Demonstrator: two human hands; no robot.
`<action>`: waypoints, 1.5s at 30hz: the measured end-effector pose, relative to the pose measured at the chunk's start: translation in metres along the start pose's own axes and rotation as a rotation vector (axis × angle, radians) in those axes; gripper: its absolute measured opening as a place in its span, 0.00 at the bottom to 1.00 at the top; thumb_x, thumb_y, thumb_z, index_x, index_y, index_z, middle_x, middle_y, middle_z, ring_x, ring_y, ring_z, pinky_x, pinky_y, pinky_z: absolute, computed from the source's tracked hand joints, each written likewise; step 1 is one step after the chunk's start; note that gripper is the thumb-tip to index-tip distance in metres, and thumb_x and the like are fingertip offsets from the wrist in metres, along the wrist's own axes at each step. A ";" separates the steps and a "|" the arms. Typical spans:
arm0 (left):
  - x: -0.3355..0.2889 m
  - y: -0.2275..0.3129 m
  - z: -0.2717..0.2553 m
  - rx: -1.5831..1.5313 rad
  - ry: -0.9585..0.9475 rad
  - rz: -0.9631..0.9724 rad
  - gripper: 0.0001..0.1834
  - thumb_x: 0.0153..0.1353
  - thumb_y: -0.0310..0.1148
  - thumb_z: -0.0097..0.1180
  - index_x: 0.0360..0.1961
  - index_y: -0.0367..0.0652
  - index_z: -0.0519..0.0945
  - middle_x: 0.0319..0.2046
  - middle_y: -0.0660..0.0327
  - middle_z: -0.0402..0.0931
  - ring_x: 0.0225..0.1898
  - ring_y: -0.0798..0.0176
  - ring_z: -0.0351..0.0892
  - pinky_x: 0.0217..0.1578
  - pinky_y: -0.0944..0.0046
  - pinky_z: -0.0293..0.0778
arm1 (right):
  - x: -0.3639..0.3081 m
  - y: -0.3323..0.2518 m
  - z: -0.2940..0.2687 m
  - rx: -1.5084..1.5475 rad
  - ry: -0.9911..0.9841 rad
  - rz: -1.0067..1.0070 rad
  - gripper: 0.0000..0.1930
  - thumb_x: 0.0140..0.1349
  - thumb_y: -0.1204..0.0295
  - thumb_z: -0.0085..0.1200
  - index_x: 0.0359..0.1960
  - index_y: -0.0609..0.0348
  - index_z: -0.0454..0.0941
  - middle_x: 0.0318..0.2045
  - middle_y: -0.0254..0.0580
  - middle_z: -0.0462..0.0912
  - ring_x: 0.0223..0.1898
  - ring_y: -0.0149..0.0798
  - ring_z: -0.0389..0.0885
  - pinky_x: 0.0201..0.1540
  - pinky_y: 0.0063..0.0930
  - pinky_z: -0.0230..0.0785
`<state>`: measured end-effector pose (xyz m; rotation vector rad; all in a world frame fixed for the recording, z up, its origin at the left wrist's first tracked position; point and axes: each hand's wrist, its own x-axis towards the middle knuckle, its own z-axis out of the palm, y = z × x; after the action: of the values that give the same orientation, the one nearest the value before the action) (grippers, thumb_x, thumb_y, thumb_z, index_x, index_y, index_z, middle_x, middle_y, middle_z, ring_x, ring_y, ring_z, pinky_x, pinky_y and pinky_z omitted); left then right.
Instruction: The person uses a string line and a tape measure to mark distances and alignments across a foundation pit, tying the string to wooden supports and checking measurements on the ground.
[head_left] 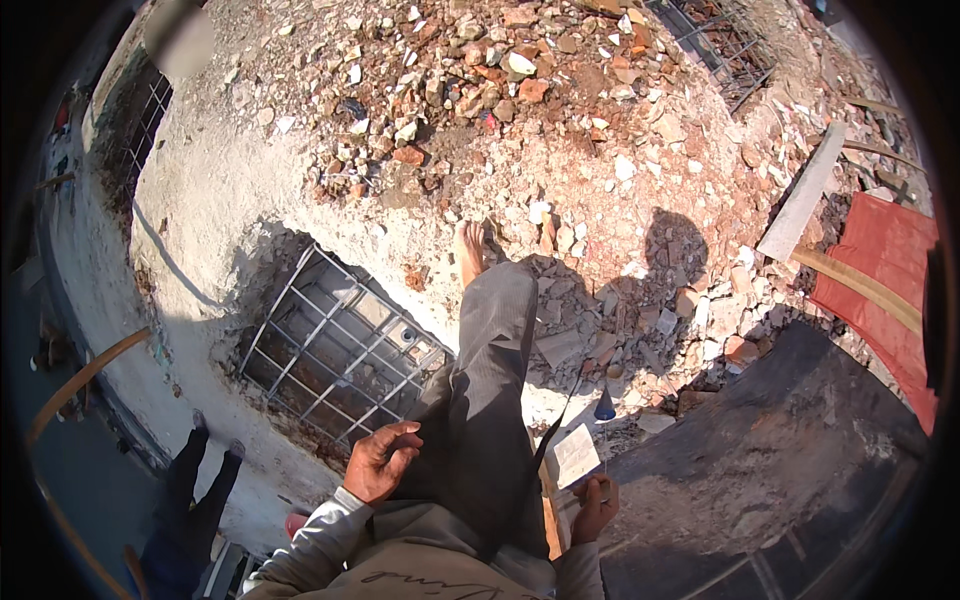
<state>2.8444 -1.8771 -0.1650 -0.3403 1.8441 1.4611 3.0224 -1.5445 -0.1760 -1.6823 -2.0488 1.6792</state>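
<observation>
Currently, left hand (pixel 380 465) half-curled, thumb apart from fingers, near metal grid (pixel 338 328). Right hand (pixel 596 508) curled just beside pale square plate (pixel 573 457); cannot tell whether it grips anything. Blue cone (pixel 605 407) appears just beyond plate.

Dark, looping cursive lettering (pixel 415 581) across the front of a tan shirt (pixel 440 556)

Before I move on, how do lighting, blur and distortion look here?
Head view: hard sunlight throws a round-topped shadow onto broken reddish rubble; a hazy grey blob sits upper left, unfocused; the left edge of the pale concrete floor bows, fisheye fashion.
</observation>
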 end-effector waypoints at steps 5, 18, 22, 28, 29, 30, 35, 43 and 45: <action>0.056 0.020 -0.088 0.018 0.330 -0.136 0.15 0.63 0.28 0.52 0.50 0.34 0.78 0.33 0.56 0.82 0.36 0.65 0.82 0.40 0.66 0.77 | 0.089 -0.075 0.083 0.011 -0.087 0.015 0.05 0.63 0.76 0.56 0.37 0.63 0.76 0.26 0.38 0.79 0.26 0.30 0.79 0.32 0.25 0.74; 0.288 0.304 -0.105 0.042 -0.449 0.136 0.26 0.62 0.34 0.57 0.61 0.40 0.72 0.45 0.58 0.79 0.43 0.69 0.78 0.43 0.65 0.76 | 0.103 -0.377 0.323 0.116 -0.425 0.217 0.10 0.63 0.72 0.59 0.43 0.63 0.78 0.33 0.39 0.82 0.30 0.31 0.83 0.33 0.24 0.76; 0.328 0.381 -0.132 -0.053 -0.863 0.073 0.27 0.64 0.35 0.56 0.64 0.41 0.70 0.45 0.59 0.78 0.44 0.68 0.78 0.46 0.65 0.75 | 0.087 -0.447 0.372 -0.082 -0.468 -0.062 0.22 0.64 0.65 0.60 0.56 0.63 0.73 0.45 0.39 0.82 0.48 0.31 0.79 0.52 0.30 0.73; 0.372 0.483 -0.193 -0.012 -1.135 -0.141 0.21 0.70 0.36 0.51 0.61 0.40 0.73 0.39 0.61 0.79 0.36 0.71 0.79 0.37 0.69 0.77 | 0.033 -0.563 0.453 -0.139 -0.160 -0.327 0.25 0.61 0.62 0.62 0.57 0.60 0.72 0.46 0.46 0.83 0.47 0.37 0.82 0.51 0.33 0.74; 0.371 0.502 -0.204 -0.003 -1.193 -0.171 0.20 0.70 0.36 0.51 0.60 0.41 0.74 0.40 0.61 0.80 0.35 0.70 0.79 0.36 0.70 0.77 | 0.020 -0.594 0.457 -0.165 -0.125 -0.384 0.25 0.61 0.61 0.62 0.57 0.59 0.73 0.46 0.48 0.83 0.46 0.40 0.83 0.50 0.34 0.74; 0.369 0.519 -0.217 0.010 -1.238 -0.209 0.19 0.71 0.37 0.50 0.60 0.41 0.74 0.41 0.60 0.80 0.35 0.69 0.80 0.36 0.70 0.78 | 0.007 -0.624 0.460 -0.185 -0.100 -0.438 0.25 0.61 0.60 0.61 0.56 0.58 0.73 0.45 0.50 0.83 0.46 0.43 0.84 0.49 0.36 0.74; 0.331 0.623 -0.236 0.603 -1.449 -0.136 0.21 0.72 0.34 0.46 0.60 0.32 0.73 0.49 0.57 0.78 0.49 0.68 0.79 0.51 0.67 0.76 | -0.047 -0.663 0.458 -0.484 0.032 -0.257 0.26 0.60 0.47 0.55 0.54 0.46 0.79 0.52 0.42 0.82 0.47 0.50 0.83 0.47 0.42 0.78; 0.312 0.594 -0.219 0.865 -1.589 0.050 0.20 0.73 0.34 0.43 0.56 0.30 0.78 0.44 0.59 0.81 0.43 0.71 0.78 0.44 0.69 0.75 | -0.116 -0.643 0.450 -0.331 0.275 -0.172 0.32 0.54 0.42 0.60 0.50 0.57 0.79 0.27 0.52 0.84 0.31 0.55 0.84 0.34 0.45 0.76; 0.297 0.580 -0.212 0.708 -1.619 -0.020 0.20 0.73 0.35 0.43 0.53 0.31 0.80 0.38 0.64 0.81 0.37 0.74 0.76 0.38 0.70 0.73 | -0.133 -0.625 0.449 -0.250 0.395 -0.192 0.33 0.52 0.43 0.62 0.50 0.57 0.79 0.27 0.51 0.84 0.30 0.54 0.84 0.33 0.44 0.75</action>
<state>2.2010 -1.8198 0.0644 0.9220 0.7917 0.4940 2.3838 -1.8586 0.1460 -1.6472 -2.1959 0.9753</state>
